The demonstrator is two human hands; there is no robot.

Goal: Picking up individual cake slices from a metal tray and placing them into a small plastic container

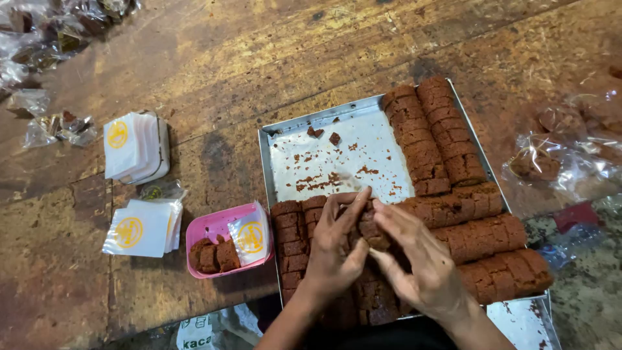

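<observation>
Two bare hands meet over the near half of a shallow square metal tray (280, 139) on the worn wooden table (259, 58). The left hand (334, 249) lies flat with fingers stretched over the rows of brown cake slices (479, 236), while the right hand (418, 259) has its fingertips closed around one small brown cake piece (370, 231) at the middle of the tray. Much of the slices beneath both hands is hidden, and the tray's near edge is covered by the wrists. At the bottom edge a white plastic bag with dark lettering (201, 330) is cut off, so little of it shows. Left of the tray sits a small pink plastic tub (214, 228) holding a few cake pieces, with a white square wrapper bearing a round yellow emblem (249, 236) leaning inside it. Two stacks of the same white wrappers lie further left: one (133, 146) upper, one (139, 228) lower, both with the yellow circle facing up. Clear crinkled plastic packets (52, 126) lie at the far left, and more clear wrapping (564, 159) to the right of the tray; their contents are hard to make out.
</observation>
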